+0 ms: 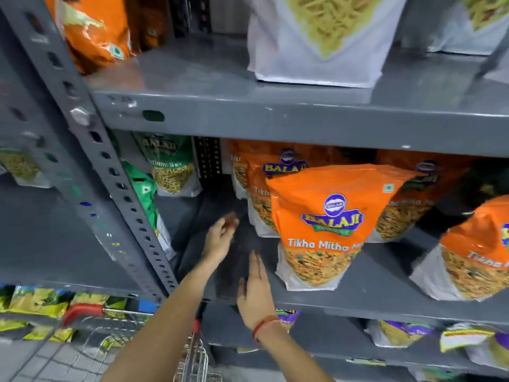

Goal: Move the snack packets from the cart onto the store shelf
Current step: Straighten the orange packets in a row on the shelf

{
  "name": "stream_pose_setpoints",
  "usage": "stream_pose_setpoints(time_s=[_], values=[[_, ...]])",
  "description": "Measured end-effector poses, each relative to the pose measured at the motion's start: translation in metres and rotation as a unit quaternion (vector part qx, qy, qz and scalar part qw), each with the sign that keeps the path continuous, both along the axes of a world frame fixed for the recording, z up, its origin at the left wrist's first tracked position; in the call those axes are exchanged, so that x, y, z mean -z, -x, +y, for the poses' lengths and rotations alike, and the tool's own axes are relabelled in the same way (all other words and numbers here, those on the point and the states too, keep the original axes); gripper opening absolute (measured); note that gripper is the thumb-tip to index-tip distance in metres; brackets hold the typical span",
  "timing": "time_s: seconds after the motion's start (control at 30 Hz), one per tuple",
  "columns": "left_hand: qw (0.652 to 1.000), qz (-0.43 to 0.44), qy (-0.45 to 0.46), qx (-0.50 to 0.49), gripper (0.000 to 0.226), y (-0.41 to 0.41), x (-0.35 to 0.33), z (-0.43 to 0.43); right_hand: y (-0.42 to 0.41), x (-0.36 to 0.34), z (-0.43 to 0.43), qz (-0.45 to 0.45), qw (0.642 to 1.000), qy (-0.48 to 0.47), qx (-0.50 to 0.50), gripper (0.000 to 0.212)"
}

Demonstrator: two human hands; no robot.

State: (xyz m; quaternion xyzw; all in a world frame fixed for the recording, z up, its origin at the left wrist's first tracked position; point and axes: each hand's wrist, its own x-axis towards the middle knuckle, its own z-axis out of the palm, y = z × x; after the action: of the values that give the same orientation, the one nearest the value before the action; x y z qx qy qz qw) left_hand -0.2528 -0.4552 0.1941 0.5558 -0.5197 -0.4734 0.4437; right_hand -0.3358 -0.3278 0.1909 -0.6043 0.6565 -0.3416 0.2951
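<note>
Snack packets: orange Balaji "Tikha Mitha" packet (327,230) stands upright at the front of the middle store shelf (385,296), with more orange packets (264,188) lined up behind it and another orange one (479,257) tilted at the far right
Left hand (220,241): reaches over the bare patch of the middle shelf, fingers loosely spread, holding nothing, well left of the front orange packet
Right hand (256,288): lies flat and open, palm towards the shelf, at its front edge, empty, just left of the front orange packet without touching it; a red thread band (264,325) sits on the wrist
Green packets (168,166): stand at the back left of the same shelf, one more (146,194) leaning beside the slotted upright post (110,172)
Upper shelf (248,106): carries a large white packet (316,40) of yellow noodle-like snack and orange packets (93,28) at the left
Lower shelf: purple and yellow packets (399,330) lie on it, blurred
Cart (192,354): wire basket with a red handle (82,311) shows at the bottom left, under the forearms; whether packets lie in it cannot be told
Yellow-green packets (38,299): sit on the neighbouring rack at the lower left, blurred
</note>
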Motion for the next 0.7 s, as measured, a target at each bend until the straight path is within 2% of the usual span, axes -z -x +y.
stream_pose_setpoints(time_s=[0.13,0.23,0.47,0.7], values=[[0.997,-0.044,0.048,0.05,0.028,0.015,0.003,-0.021,-0.006,-0.003,-0.03,-0.04,0.993,0.013,0.114,0.067],[0.999,-0.014,0.048,0.01,0.015,0.026,0.007,-0.019,-0.006,-0.006,-0.037,-0.041,0.985,0.029,0.166,0.071],[0.99,-0.078,0.117,-0.026,0.012,0.023,0.007,-0.023,-0.009,-0.007,-0.044,-0.046,0.982,0.032,0.182,0.079],[0.987,-0.108,0.103,-0.063,0.017,-0.003,0.006,-0.028,-0.026,0.002,-0.041,0.04,0.995,0.005,0.091,0.076]])
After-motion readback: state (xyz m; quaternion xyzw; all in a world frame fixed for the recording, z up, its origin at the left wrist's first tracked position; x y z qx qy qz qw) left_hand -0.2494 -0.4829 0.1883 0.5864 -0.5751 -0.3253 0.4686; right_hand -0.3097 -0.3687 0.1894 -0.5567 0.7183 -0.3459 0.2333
